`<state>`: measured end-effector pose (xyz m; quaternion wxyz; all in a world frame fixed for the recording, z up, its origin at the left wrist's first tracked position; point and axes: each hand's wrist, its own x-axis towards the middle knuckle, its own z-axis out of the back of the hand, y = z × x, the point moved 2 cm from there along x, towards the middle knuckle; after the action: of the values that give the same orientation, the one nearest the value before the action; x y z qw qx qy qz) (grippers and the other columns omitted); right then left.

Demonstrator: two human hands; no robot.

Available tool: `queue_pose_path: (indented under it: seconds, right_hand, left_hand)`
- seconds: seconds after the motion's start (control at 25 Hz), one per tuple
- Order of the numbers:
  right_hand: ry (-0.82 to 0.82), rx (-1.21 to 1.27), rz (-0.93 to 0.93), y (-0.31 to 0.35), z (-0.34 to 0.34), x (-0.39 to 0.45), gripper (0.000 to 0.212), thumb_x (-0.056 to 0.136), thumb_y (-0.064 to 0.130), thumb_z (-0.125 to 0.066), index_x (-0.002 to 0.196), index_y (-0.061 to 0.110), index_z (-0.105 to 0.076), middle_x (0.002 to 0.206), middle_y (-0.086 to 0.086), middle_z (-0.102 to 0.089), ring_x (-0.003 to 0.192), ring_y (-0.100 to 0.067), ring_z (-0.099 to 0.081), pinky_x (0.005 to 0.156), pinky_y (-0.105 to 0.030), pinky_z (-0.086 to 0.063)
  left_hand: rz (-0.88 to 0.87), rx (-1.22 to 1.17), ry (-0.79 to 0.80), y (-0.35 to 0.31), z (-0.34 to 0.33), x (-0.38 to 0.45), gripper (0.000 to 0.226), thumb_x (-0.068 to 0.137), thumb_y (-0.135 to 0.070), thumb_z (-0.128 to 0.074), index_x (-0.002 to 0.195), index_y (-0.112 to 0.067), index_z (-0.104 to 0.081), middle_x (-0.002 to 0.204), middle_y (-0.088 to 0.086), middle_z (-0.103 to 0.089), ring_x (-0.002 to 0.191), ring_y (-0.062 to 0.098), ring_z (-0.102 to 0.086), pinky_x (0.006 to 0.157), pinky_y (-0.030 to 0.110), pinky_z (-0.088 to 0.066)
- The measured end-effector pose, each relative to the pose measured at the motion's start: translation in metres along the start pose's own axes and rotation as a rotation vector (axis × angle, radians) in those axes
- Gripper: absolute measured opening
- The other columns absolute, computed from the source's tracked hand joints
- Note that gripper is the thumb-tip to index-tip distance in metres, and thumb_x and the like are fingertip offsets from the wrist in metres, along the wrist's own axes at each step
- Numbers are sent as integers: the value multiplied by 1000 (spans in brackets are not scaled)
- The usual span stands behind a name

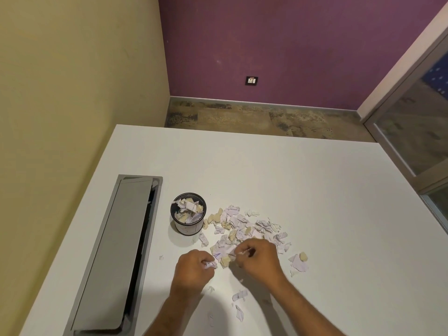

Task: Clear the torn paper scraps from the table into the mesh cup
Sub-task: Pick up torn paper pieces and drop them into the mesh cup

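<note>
A black mesh cup [188,217], already heaped with torn paper, stands on the white bench [315,202]. Just right of the cup and touching its base lies the main spread of paper scraps [252,230]; a few stray pieces lie nearer the person. The left hand [194,267], in front of the cup, grips a crumpled wad of scraps. The right hand [257,259], at the pile's near edge, pinches more paper. A grey cable tray [116,253] lies left of the cup.

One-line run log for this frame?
left hand: grips scraps | right hand: pinches scraps | mesh cup: part-filled | scrap pile: on table
</note>
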<state>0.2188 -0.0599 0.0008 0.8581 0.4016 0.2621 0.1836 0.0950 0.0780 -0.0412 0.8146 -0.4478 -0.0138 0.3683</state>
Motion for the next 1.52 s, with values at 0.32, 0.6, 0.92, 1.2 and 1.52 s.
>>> queue_pose_path:
  seconds: [0.32,0.6,0.92,1.2,1.52]
  right_hand:
    - [76,65,289,126,-5,44,16,76,7,-72,83,21,-78,81,2,-77,71,-14,-72,65,-23,-58]
    - [281,-510,482,146,-39,72,31,88,13,-66,118,24,-70,113,-3,-73,102,-21,-65,91,-35,-53]
    - [160,-241,410,98,-16,57,58,79,4,-64,129,34,-60,103,6,-69,76,2,-56,82,-24,-48]
    - [52,-373,172,15,2,29,36,79,20,-70,114,26,-68,105,7,-72,88,-11,-63,86,-28,-53]
    - [161,-656,253,-13,-25,2,35,76,41,-60,107,23,-59,114,6,-57,107,-19,-48,75,-39,-54]
  left_hand:
    - [-39,-191,-92,-15,27,-16,27,63,-2,-76,78,-25,-77,76,-13,-70,69,-1,-63,68,21,-55]
    - [-127,-276,-362,-53,106,7,32,64,0,-79,78,-29,-76,74,-17,-69,66,-3,-64,54,2,-46]
    - [-161,175,-288,-71,126,72,22,75,-9,-75,96,-15,-76,94,7,-74,87,24,-66,81,32,-55]
    - [-222,290,-271,-79,111,69,45,80,-8,-65,124,-18,-60,120,3,-62,113,26,-47,93,39,-45]
    - [-544,539,245,-65,28,32,46,81,-21,-67,121,-31,-45,120,-7,-51,110,19,-49,88,41,-49]
